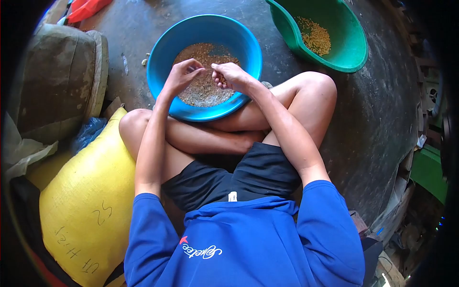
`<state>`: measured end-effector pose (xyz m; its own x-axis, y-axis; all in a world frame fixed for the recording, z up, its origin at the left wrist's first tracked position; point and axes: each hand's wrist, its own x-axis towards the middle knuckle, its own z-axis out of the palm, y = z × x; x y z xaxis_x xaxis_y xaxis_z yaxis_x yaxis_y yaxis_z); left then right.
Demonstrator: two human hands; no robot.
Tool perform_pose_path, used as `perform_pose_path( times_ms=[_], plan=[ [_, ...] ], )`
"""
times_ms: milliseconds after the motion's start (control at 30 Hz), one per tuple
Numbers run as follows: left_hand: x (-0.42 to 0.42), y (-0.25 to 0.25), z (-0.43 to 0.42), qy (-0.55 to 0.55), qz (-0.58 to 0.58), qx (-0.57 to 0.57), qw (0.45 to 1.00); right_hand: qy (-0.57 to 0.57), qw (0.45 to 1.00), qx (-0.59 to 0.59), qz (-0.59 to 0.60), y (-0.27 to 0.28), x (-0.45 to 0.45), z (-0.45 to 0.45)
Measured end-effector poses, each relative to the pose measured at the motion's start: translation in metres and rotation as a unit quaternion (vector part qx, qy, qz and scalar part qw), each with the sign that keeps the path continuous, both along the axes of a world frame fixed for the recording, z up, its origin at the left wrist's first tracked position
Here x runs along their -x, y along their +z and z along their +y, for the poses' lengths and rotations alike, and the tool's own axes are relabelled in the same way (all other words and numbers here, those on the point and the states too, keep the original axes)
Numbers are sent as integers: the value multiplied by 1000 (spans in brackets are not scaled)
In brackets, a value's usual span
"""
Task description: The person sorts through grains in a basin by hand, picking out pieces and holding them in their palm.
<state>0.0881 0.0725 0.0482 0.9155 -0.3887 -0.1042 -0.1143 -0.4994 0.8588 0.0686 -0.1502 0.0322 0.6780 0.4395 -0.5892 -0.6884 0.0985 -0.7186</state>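
- The grain (203, 95) lies in the blue basin (157, 57) directly below both your hands, a rounded spread with no clear long axis.
- Your right hand (230, 76) curls around a few kernels (222, 82), just beside the left.
- Your left hand (185, 74) bends its fingers toward the thumb; whether it grips anything, you cannot tell.
- The green basin (345, 36) sits ahead and rightward, nearer your right hand.

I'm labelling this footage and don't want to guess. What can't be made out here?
All in the head view:
- Full contents of the right hand: its curled fingers hide the palm.
- Anything at the left hand's fingertips: too small.
- The green basin's far rim: cut off by the top edge.
- The red item's full shape: also cut off there.
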Motion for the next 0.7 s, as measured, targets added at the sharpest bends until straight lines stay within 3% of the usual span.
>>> perform_pose_path(
  times_ms=[100,233,433,700],
  plan=[
    [-6,-7,15,-29,-46,-221,974,-39,999,25,-17,2,-3,-3],
    [2,1,11,-75,-10,-317,945,-68,997,25,-5,1,-10,-6],
    [2,-7,11,-115,-12,-339,934,-54,998,35,-17,-3,-10,-6],
    [-5,-7,10,-59,-25,-250,966,-10,989,127,-72,-5,-8,-5]
  ],
)
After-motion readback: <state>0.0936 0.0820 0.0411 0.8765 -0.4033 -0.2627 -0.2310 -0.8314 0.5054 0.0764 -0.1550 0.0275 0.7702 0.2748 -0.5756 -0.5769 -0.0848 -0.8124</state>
